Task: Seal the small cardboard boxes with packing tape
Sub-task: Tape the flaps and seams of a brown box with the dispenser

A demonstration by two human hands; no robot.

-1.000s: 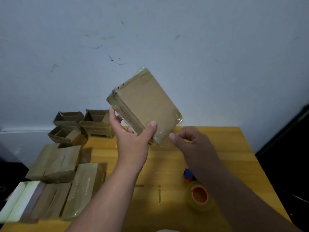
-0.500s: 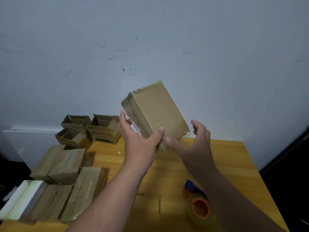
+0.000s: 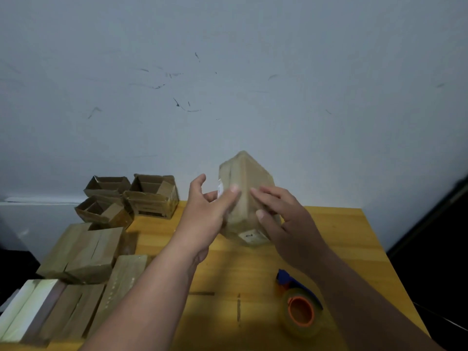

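Orange-cored clear packing tape roll (image 3: 301,312) lies nearest, at about five o'clock on the yellow wooden bench (image 3: 354,239), with a blue tape dispenser (image 3: 291,282) just behind it, touching. At seven to eight o'clock sit several flat, tape-wrapped brown cardboard boxes (image 3: 83,252), side by side and partly stacked. Above the middle of the bench both forearms reach forward and hold up a small brown cardboard box wrapped in glossy tape (image 3: 247,196), tilted, one edge facing the camera. The left hand (image 3: 205,214) grips its left side, thumb on the near face, fingers (image 3: 200,181) curled round behind. The right hand (image 3: 286,219) presses the right face with thumb and fingertips, fingers (image 3: 266,192) spread and only slightly bent; the picture is blurred there. Farther off, at ten to eleven o'clock by the back edge, stand three open brown cardboard boxes (image 3: 152,196) with raised flaps. Behind rises a scuffed pale grey wall (image 3: 228,84).
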